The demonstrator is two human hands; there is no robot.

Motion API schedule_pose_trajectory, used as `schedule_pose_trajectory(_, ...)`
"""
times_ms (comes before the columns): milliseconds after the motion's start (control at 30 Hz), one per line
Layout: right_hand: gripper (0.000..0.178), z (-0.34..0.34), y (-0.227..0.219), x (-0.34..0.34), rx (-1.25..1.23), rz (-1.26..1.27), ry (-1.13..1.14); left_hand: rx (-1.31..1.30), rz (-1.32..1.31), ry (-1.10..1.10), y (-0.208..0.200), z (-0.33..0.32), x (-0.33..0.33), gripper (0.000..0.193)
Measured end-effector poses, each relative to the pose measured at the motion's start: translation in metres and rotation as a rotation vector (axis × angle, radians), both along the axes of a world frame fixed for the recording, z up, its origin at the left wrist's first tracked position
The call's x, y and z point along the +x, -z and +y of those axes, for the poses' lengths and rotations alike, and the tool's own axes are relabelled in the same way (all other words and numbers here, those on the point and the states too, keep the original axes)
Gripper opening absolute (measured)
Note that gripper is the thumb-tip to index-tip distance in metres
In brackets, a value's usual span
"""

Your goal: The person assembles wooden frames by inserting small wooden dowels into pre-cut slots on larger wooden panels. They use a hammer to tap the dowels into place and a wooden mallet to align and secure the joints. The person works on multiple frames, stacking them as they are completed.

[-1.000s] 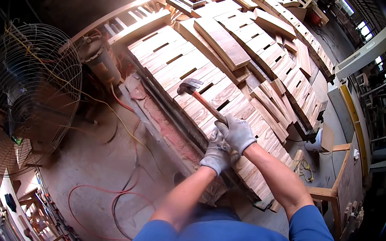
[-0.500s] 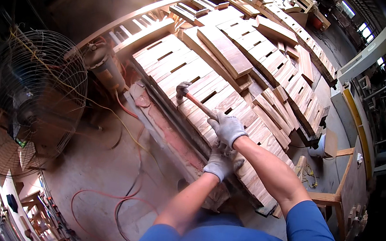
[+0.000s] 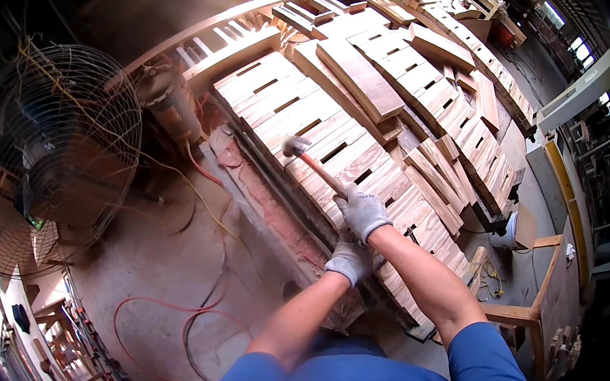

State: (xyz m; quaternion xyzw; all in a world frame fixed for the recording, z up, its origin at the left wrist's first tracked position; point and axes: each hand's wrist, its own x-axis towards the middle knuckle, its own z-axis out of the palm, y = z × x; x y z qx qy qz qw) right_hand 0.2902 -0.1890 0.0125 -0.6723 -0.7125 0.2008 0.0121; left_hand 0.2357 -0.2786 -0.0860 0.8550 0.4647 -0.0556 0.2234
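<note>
My right hand (image 3: pixel 365 211), in a grey-white work glove, is wrapped around the wooden handle of a hammer (image 3: pixel 320 170). The hammer's metal head, blurred, is over the near edge of a long row of pale wood blocks (image 3: pixel 307 108) with dark slots in its top. Just below, my left hand (image 3: pixel 349 260), gloved alike, rests against the near edge of that row. My right hand overlaps its fingertips, so I cannot tell whether it holds anything.
Loose boards (image 3: pixel 359 80) lie between this row and a second slotted row (image 3: pixel 446 105). A wire-caged fan (image 3: pixel 60 162) stands at the left. Hoses and cords (image 3: pixel 192 321) trail over the floor. At the right are a bucket (image 3: pixel 515 228) and a wooden frame (image 3: pixel 524 313).
The hammer's head has shifted slightly right and blurred. My right hand has moved a little right and down with it. My left hand has barely moved.
</note>
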Motion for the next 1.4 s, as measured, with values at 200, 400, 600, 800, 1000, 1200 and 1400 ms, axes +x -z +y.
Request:
schedule_pose_trajectory(200, 0.05, 0.009, -0.028, 0.0, -0.057, -0.027, -0.002, -0.03, 0.069, 0.055, -0.048, 0.007, -0.012, 0.07)
schedule_pose_trajectory(400, 0.05, 0.02, -0.021, 0.004, -0.068, -0.057, -0.035, 0.106, -0.005, 0.012, -0.036, 0.0, -0.01, 0.074)
schedule_pose_trajectory(600, 0.049, 0.012, -0.031, -0.02, 0.161, 0.193, 0.069, -0.005, -0.199, -0.033, -0.012, 0.004, -0.009, 0.07)
schedule_pose_trajectory(800, 0.051, 0.008, -0.011, -0.014, 0.125, 0.149, 0.076, 0.101, -0.137, -0.05, 0.001, 0.001, -0.003, 0.06)
schedule_pose_trajectory(1000, 0.056, 0.013, 0.008, 0.001, -0.025, -0.033, 0.064, 0.099, -0.137, -0.078, -0.009, -0.004, -0.004, 0.057)
schedule_pose_trajectory(1200, 0.056, 0.014, -0.004, 0.0, -0.026, -0.006, 0.082, 0.067, -0.062, -0.006, -0.004, -0.002, -0.006, 0.061)
schedule_pose_trajectory(1400, 0.054, 0.021, 0.0, 0.016, -0.038, 0.014, 0.1, 0.219, 0.012, 0.034, -0.045, 0.009, -0.01, 0.081)
